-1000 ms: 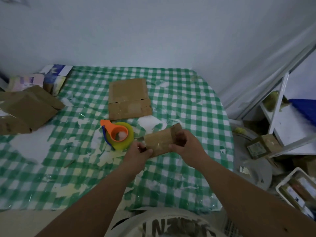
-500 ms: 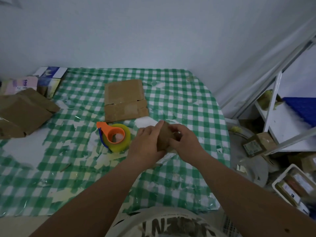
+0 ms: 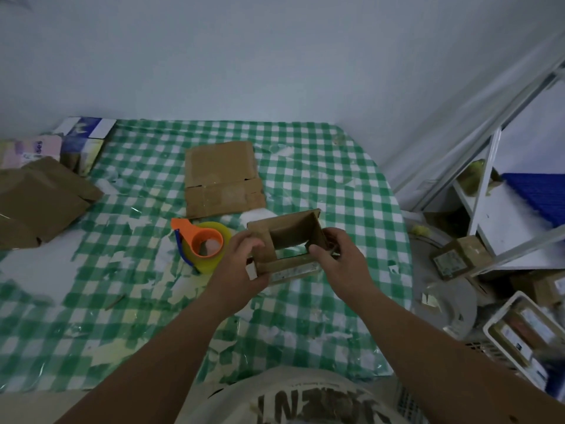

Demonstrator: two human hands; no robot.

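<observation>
Checked table (image 3: 336, 166), frame centre: open box (image 3: 293, 231) gripped at either end by left hand (image 3: 241, 270) and right hand (image 3: 339, 264), fingers curled; liable to fold flat if squeezed unevenly.

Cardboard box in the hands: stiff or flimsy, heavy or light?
Probably light: the cardboard box looks empty inside. Likely flimsy: thin walls, loose unsealed flaps. Left hand and right hand grip opposite sides, perhaps to hold it square.
</observation>
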